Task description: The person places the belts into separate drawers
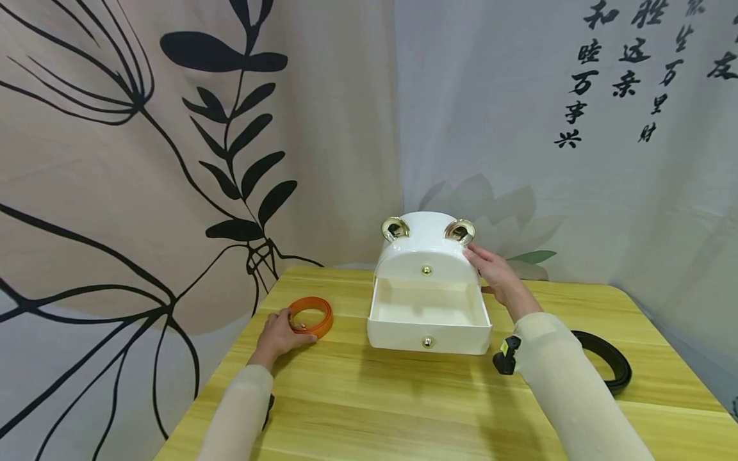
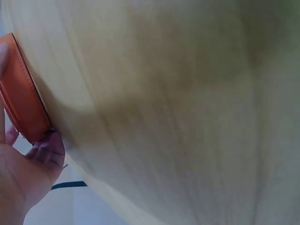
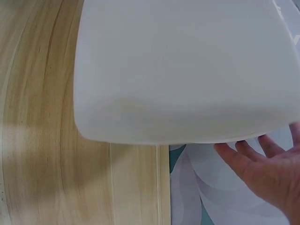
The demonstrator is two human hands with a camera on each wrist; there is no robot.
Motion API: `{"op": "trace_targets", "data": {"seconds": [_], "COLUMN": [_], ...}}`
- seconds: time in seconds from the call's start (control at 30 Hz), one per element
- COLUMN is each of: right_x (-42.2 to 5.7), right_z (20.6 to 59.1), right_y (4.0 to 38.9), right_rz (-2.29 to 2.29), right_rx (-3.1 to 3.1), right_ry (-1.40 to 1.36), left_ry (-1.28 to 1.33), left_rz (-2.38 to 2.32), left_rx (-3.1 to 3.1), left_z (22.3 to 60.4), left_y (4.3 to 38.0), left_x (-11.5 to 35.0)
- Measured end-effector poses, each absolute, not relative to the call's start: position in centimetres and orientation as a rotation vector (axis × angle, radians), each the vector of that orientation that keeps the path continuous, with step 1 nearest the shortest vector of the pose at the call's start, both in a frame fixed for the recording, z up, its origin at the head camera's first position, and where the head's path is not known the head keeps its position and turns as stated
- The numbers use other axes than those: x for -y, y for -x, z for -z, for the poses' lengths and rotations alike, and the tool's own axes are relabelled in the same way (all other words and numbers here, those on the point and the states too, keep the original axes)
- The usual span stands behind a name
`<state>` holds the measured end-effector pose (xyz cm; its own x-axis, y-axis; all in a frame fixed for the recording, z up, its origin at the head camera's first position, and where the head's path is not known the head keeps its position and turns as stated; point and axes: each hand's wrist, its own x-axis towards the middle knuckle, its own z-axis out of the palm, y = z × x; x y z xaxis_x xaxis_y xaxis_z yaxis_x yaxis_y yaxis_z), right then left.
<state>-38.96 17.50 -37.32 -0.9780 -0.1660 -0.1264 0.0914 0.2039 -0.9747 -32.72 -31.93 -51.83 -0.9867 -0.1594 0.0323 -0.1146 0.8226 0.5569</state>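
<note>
On the left of the table lies a coiled orange belt (image 1: pixel 327 320) with a small gold-coloured buckle. My left hand (image 1: pixel 279 336) grips the coil from its near left side, fingers and thumb at its rim; stitching along the belt (image 2: pixel 22 89) shows in the left wrist view. A glossy white box (image 1: pixel 426 243) with two gold-ringed ears stands mid-table, its lower drawer (image 1: pixel 398 334) pulled out and bare inside. At the box's right side rests my right hand (image 1: pixel 498 275). In the right wrist view, its extended fingertips (image 3: pixel 225 152) touch the box's edge.
A coiled black belt (image 1: pixel 619 362) lies to the right, partly behind my right sleeve (image 1: pixel 567 378). Behind the wooden table (image 1: pixel 369 410) hangs a printed curtain (image 1: pixel 340 128) with plant drawings and writing. The box stands near the table's far edge.
</note>
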Motion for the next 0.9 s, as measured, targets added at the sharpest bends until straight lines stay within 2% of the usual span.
{"op": "trace_targets", "data": {"seconds": [0.43, 0.9], "right_x": [-17.5, -17.6], "right_z": [37.2, 37.4], "right_y": [38.7, 39.0], "right_rz": [1.857, 1.888], "right_rx": [-2.280, -2.253], "right_ry": [0.068, 0.067], "left_ry": [-0.148, 0.126], "left_rz": [0.996, 0.919], "left_rx": [2.846, 2.866], "left_z": [50.1, 44.2], "left_y": [32.2, 30.8], "left_x": [31.6, 29.4]}}
